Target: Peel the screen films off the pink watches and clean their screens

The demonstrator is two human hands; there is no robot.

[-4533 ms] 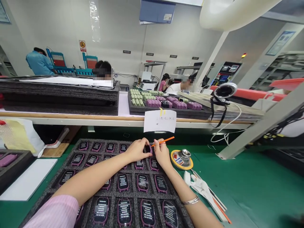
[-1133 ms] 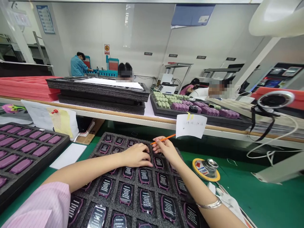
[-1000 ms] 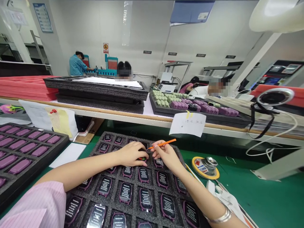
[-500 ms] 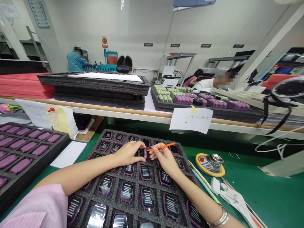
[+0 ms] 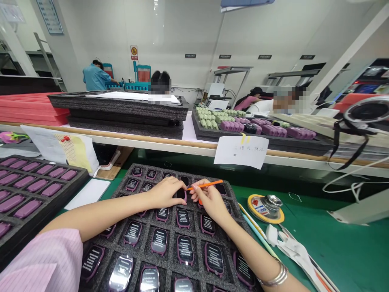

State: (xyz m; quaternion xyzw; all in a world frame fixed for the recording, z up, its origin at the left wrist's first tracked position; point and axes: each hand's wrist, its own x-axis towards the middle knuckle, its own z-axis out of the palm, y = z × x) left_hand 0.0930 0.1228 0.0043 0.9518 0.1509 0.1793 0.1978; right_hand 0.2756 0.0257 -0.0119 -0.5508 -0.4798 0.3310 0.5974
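Thumb and fingers of the left grip point(image 5: 164, 194) were closed on a watch point(image 5: 181, 194), thumb at its lower end and forefinger bent over the upper one. The watch was just below the centre of the frame, over the tray point(image 5: 200, 253); whether it was clear of the foam could not be told. Its face looked dark and glossy, partly hidden by the fingers, and its purple side was turned to the right. Other watches in the tray, such as one point(image 5: 214, 258) lower right of centre, had the same purple case and rounded oblong shape, with white lines of text on black screens.

Pen-fashion, the right grip point(image 5: 211, 200) grasped an orange stick point(image 5: 211, 184) between thumb and forefinger. It slanted up to the right, its left end at the watch's purple side; contact was too fine to make out. The remaining fingers were curled beneath.

From the lower left, the left forearm crossed the tray, back of the hand upward, a pink sleeve point(image 5: 45, 255) pushed to the elbow. The right forearm rose from the lower right, silver bangles point(image 5: 278, 275) around it, beside the green worktop point(image 5: 322, 239).
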